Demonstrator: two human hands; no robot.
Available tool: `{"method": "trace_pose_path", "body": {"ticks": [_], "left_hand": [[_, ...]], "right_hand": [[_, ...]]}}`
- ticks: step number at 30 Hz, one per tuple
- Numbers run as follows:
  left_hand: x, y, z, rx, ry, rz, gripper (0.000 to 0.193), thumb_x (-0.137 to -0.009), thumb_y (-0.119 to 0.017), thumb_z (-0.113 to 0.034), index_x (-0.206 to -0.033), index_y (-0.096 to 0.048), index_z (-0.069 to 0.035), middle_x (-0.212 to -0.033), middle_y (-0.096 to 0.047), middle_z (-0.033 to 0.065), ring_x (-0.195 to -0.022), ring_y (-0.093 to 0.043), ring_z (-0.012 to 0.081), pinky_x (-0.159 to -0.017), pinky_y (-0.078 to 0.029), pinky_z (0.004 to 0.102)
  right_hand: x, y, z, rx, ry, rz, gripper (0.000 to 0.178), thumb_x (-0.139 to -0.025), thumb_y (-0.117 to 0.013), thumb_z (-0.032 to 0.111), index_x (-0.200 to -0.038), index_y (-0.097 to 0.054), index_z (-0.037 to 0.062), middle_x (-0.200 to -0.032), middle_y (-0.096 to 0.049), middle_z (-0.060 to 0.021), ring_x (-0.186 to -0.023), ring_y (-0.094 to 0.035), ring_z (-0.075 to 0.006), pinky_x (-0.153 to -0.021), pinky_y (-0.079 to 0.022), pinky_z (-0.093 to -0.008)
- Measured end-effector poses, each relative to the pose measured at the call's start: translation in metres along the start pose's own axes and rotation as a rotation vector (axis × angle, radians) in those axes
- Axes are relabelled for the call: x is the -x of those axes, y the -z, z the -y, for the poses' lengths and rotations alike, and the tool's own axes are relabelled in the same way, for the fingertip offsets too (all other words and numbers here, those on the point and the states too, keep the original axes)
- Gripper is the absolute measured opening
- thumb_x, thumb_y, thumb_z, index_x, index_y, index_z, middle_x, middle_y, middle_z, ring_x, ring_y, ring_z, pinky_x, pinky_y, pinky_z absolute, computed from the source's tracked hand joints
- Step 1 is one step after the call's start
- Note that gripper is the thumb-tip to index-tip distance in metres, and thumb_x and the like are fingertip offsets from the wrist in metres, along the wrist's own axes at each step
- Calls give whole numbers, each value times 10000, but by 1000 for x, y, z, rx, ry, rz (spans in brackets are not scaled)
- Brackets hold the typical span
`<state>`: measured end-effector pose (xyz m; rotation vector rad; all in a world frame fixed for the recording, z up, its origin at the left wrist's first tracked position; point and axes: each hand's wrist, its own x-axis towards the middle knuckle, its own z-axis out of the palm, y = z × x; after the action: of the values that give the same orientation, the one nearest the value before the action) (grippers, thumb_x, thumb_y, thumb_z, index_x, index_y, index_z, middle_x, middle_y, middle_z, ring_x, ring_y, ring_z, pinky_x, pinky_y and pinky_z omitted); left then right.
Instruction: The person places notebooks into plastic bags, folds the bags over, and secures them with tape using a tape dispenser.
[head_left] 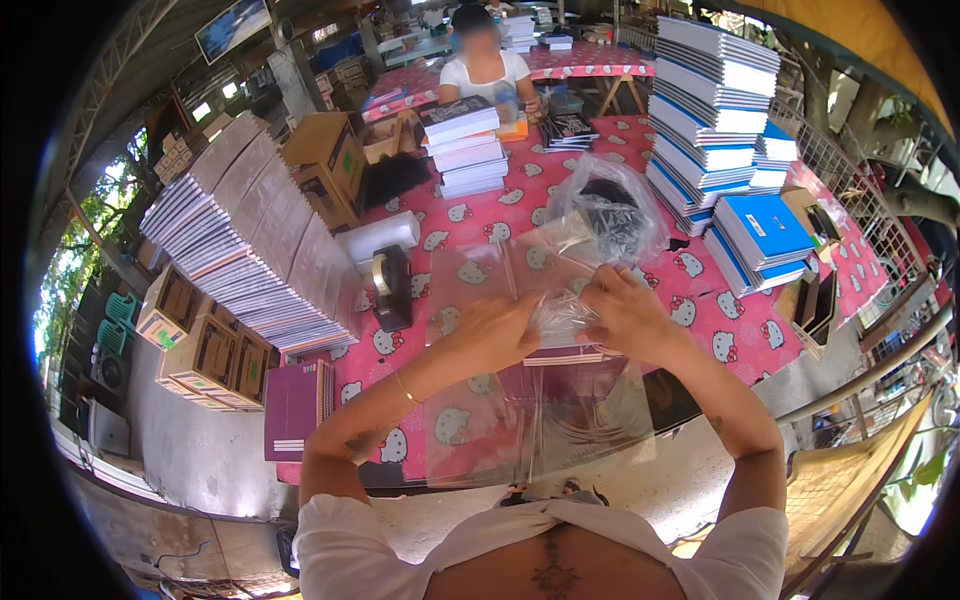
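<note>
In front of me a small stack of purple notebooks (565, 382) lies at the table's near edge, partly covered by clear plastic film (450, 395). My left hand (497, 328) is closed on the gathered film at the notebooks' far side. Opposite it, my right hand (622, 312) pinches the same film with bent fingers. Between the hands the plastic is bunched and shiny, and the fingertips are partly hidden in it. A black tape dispenser (391, 290) stands left of my left hand. Beyond my right hand sits a crumpled clear plastic bag (625, 215) with something dark inside.
Tall stacks of wrapped notebooks (265, 235) rise at left, beside more purple notebooks (290, 410). High blue-and-white stacks (705, 125) stand at right. A person (485, 75) sits across the pink patterned table (735, 345), behind a book pile (468, 150). Cardboard boxes (215, 350) are at left.
</note>
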<state>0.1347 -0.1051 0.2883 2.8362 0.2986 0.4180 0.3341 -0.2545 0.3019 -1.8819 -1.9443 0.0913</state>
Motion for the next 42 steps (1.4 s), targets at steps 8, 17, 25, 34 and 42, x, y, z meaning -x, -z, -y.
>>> {"method": "trace_pose_path", "body": {"ticks": [8,17,25,34,42], "left_hand": [[-1,13,4,85,5,133,483,-851,-704,-199,-1259,-539,-1,-791,-672,183,-792,-656,399,-728,-507,490],[32,36,10,171,-218,-231,876,-822,-802,-288,-1531,-335,-70,-1185,-696,149,-1190,-609,405,-1012,-458,492],[28,-11,27,455,-99,79,544,-872,-757,-197,-1359,-577,-34,-1208,-659,148,-1059,-655,258,-833,-543,363],[17,7,18,389,-56,-15,379,-824,-762,-164,-1165,-686,-17,-819,-693,131,-684,-643,294,-648,-496,419],[-8,-3,6,-231,-66,-112,612,-801,-779,-295,-1285,-555,4,-886,-675,157,-804,-637,265,-725,-506,381]], "right_hand": [[15,-6,-29,-345,29,71,819,-744,-844,341,-1424,-489,54,-1402,-530,-191,-1277,-532,-360,-1070,-427,-441],[31,-31,-23,-134,146,-62,940,-803,-789,234,-1559,-249,92,-1496,-426,-231,-1346,-462,-397,-1122,-376,-465],[22,-32,-20,-316,152,9,517,-827,-739,144,-1320,-597,81,-1343,-588,-138,-1223,-554,-376,-1043,-448,-442],[24,-23,6,-189,-7,-62,189,-777,-748,76,-944,-673,29,-965,-650,-140,-985,-644,-344,-795,-525,-451],[-5,-8,-21,3,4,-29,485,-746,-824,278,-1122,-623,47,-1039,-668,-150,-978,-657,-303,-800,-514,-401]]}}
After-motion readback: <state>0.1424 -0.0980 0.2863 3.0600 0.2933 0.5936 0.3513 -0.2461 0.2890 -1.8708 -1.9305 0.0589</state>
